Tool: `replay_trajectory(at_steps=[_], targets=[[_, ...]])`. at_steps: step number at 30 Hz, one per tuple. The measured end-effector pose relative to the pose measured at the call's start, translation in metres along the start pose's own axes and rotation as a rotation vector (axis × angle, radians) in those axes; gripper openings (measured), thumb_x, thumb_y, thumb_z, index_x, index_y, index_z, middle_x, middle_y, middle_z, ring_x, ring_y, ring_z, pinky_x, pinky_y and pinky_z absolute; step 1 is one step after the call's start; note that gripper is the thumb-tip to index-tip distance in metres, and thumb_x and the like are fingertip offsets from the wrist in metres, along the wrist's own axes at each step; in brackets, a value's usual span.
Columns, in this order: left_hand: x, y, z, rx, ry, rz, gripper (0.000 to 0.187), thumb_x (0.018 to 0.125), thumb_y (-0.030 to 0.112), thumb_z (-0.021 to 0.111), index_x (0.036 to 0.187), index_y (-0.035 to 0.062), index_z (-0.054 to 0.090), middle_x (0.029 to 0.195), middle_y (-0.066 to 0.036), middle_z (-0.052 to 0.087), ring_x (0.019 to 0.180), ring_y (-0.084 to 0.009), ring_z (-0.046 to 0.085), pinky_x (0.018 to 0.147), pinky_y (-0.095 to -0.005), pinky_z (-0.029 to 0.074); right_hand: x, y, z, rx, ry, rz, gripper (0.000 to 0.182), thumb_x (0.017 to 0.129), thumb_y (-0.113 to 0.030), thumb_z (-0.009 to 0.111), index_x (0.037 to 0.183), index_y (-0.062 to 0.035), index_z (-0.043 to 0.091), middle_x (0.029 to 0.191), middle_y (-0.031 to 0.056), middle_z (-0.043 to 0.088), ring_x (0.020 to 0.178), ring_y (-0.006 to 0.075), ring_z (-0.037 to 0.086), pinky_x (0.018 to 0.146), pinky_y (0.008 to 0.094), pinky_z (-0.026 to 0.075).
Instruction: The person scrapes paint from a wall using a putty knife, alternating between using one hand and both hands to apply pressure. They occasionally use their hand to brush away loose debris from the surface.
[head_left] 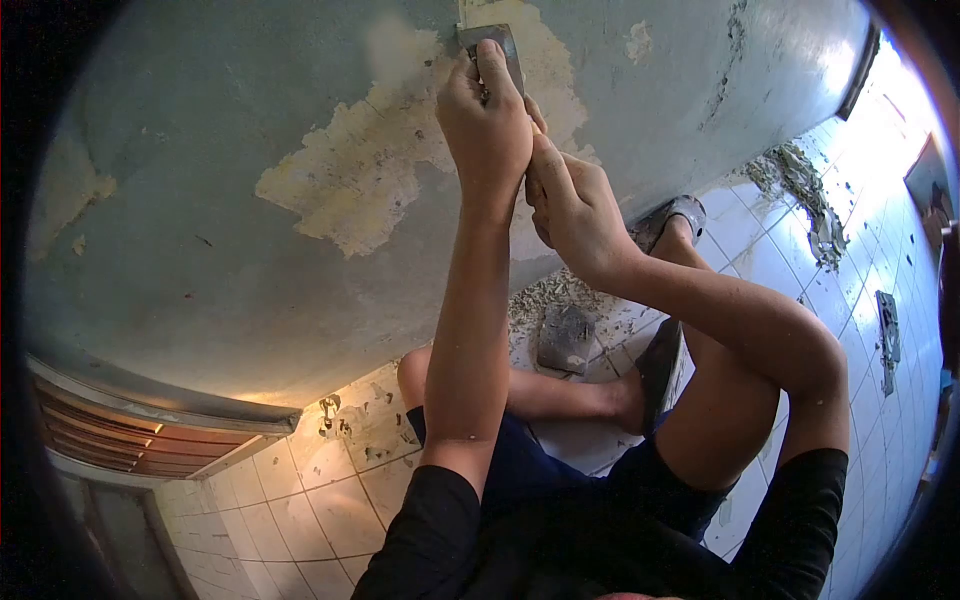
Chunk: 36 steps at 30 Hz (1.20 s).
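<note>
My left hand [487, 120] is closed on a scraper [510, 50] with a flat grey metal blade, its thumb along the blade. The blade lies against the wall [300, 110], at the top of a bare cream patch [350, 170] where the grey-green paint is gone. Just below and right of it, my right hand [580, 205] is closed, fingers wrapped round the lower end of the scraper; the handle is mostly hidden by both hands.
Paint flakes [545, 295] lie along the wall's foot beside a dark square plate [566, 338]. My bent legs and sandals [660, 365] are on the tiled floor [320, 510]. More peeled paint [815, 200] lies at the right. A slatted wooden opening [130, 430] is at the lower left.
</note>
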<state>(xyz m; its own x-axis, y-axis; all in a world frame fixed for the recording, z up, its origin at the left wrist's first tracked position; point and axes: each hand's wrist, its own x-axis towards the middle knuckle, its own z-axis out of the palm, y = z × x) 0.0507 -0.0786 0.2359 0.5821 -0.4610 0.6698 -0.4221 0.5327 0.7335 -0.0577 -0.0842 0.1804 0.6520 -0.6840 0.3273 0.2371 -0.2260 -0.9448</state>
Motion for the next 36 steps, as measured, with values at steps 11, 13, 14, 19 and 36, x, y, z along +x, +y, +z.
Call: replay_trajectory(at_steps=[11, 13, 14, 19, 36], targets=[[0.028, 0.014, 0.006, -0.002, -0.032, -0.080, 0.042, 0.107, 0.028, 0.048, 0.075, 0.0018, 0.055, 0.060, -0.006, 0.055, 0.044, -0.0175, 0.057, 0.040, -0.0333, 0.045, 0.011, -0.033, 0.005, 0.166, 0.044, 0.051, 0.049, 0.113, -0.042, 0.039, 0.081, -0.0064, 0.049, 0.064, -0.0033, 0.038, 0.048, 0.0063, 0.032, 0.044, 0.0255, 0.028], [0.028, 0.014, 0.007, -0.001, -0.023, -0.059, 0.043, 0.107, 0.029, 0.047, 0.074, 0.0015, 0.055, 0.059, -0.006, 0.055, 0.044, -0.0180, 0.058, 0.040, -0.0334, 0.045, 0.011, -0.033, 0.004, 0.169, 0.035, 0.049, 0.048, 0.112, -0.042, 0.039, 0.081, -0.0068, 0.049, 0.064, -0.0034, 0.038, 0.047, 0.0064, 0.031, 0.043, 0.0254, 0.028], [0.028, 0.014, 0.008, 0.001, -0.018, -0.033, 0.044, 0.107, 0.029, 0.047, 0.074, 0.0011, 0.055, 0.059, -0.007, 0.055, 0.043, -0.0184, 0.058, 0.040, -0.0335, 0.045, 0.010, -0.034, 0.003, 0.176, 0.029, 0.043, 0.048, 0.112, -0.043, 0.039, 0.081, -0.0071, 0.049, 0.064, -0.0036, 0.038, 0.047, 0.0065, 0.030, 0.043, 0.0252, 0.028], [0.033, 0.015, 0.006, 0.058, -0.041, -0.037, 0.044, 0.106, 0.029, 0.047, 0.074, 0.0003, 0.056, 0.058, -0.008, 0.056, 0.043, -0.0189, 0.058, 0.040, -0.0342, 0.046, 0.010, -0.041, 0.005, 0.228, 0.022, 0.076, 0.048, 0.112, -0.042, 0.039, 0.079, -0.0083, 0.047, 0.064, -0.0038, 0.038, 0.048, 0.0063, 0.030, 0.043, 0.0251, 0.028], [0.035, 0.031, 0.021, 0.033, 0.003, 0.196, 0.049, 0.107, 0.038, 0.050, 0.074, 0.0019, 0.055, 0.061, -0.007, 0.057, 0.044, -0.0152, 0.056, 0.044, -0.0339, 0.045, 0.018, -0.048, -0.011, 0.153, 0.048, -0.115, 0.055, 0.113, -0.043, 0.037, 0.076, -0.0046, 0.050, 0.066, -0.0033, 0.046, 0.055, 0.0054, 0.042, 0.048, 0.0260, 0.037]])
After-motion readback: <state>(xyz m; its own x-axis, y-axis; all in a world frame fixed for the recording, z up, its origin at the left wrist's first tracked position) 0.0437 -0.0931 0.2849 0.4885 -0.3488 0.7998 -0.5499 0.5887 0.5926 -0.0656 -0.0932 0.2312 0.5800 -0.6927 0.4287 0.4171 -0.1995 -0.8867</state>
